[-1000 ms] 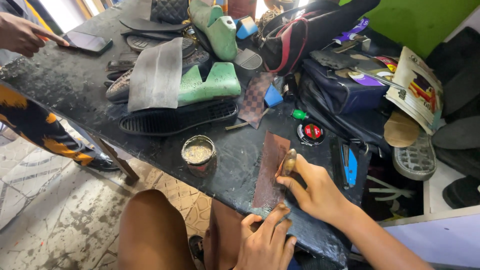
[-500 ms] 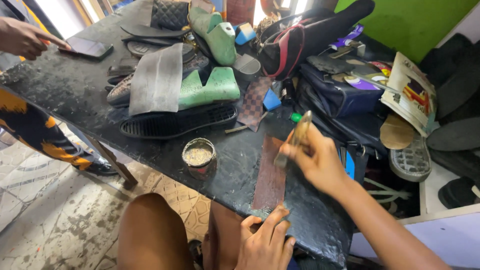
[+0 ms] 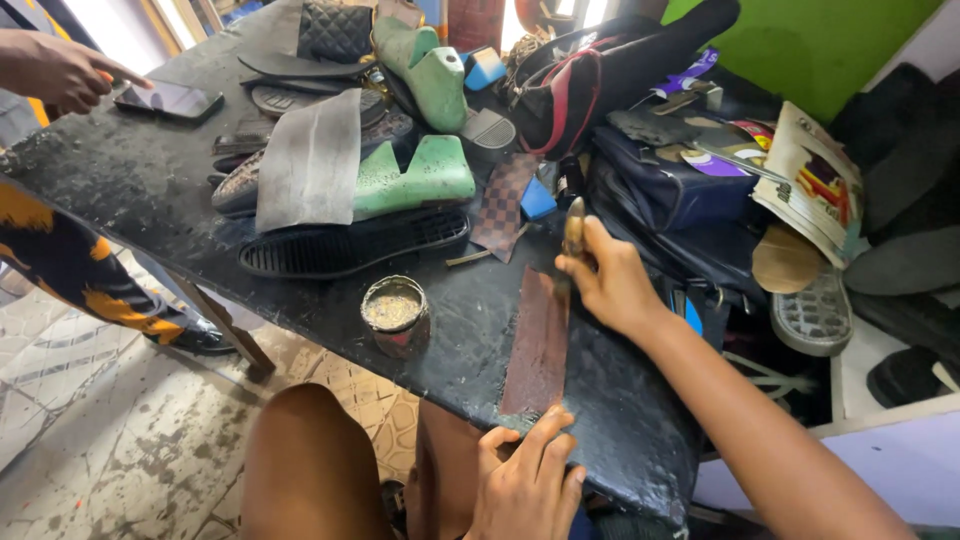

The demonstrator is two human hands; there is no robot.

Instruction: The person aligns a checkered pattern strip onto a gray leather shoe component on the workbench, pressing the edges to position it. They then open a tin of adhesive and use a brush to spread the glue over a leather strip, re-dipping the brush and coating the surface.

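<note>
Leather strip: the brown strip (image 3: 537,345) lies flat on the black desk (image 3: 140,180), its near end at the desk's front edge, its far end under your right hand.
Left hand: your left hand (image 3: 527,482) presses fingertips on the strip's near end, pinning it; its grip is flat, closed on nothing.
Right hand: your right hand (image 3: 607,282) is closed round a small wooden-handled tool (image 3: 574,226), held upright at the strip's far end.
Step in hand: by the look of it, you are working the tool along the strip, at its far end.
Next move: it calls for steady pinning and a straight stroke along the strip.
Nearby: a small open tin (image 3: 395,314) sits left of the strip; a black ridged sole (image 3: 350,243) and a green shoe last (image 3: 415,178) lie beyond.
Other person: a hand (image 3: 55,72) touches a phone (image 3: 167,99) at the far left corner.
</note>
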